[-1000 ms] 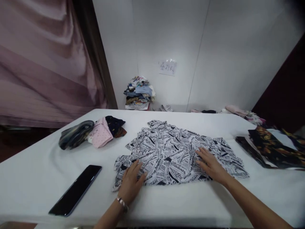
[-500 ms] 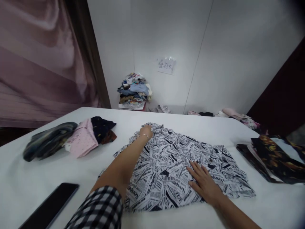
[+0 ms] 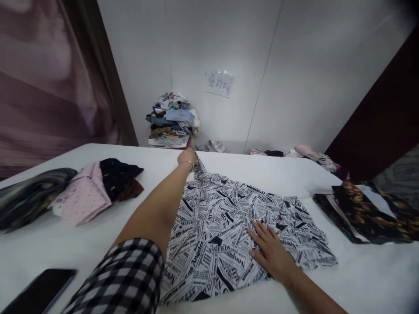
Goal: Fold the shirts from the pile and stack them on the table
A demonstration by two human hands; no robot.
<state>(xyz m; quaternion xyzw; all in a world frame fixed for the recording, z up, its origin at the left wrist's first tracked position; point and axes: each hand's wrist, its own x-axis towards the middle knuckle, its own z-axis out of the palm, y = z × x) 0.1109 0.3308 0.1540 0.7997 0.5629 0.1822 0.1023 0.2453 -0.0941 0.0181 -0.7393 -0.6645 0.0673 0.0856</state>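
White cloth covers the table (image 3: 294, 174) under both your hands; pale wall panels stand beyond it, a mauve curtain (image 3: 39, 87) hangs far to the left of your left hand, and a paper label (image 3: 220, 83) is stuck to the wall. Your left hand (image 3: 187, 158) is stretched to the far edge, fingers pinched shut on the collar end of the newsprint shirt (image 3: 222, 226), lifting that corner. Your right hand (image 3: 270, 250) lies open, palm down, flat on the shirt's near right part. Left of your left arm sit folded clothes (image 3: 94, 192); a phone (image 3: 39, 292) lies near your left elbow. Right of your right hand lies a dark floral garment (image 3: 366, 209). Beyond your left hand, a clothes pile (image 3: 172, 120) rests against the wall.
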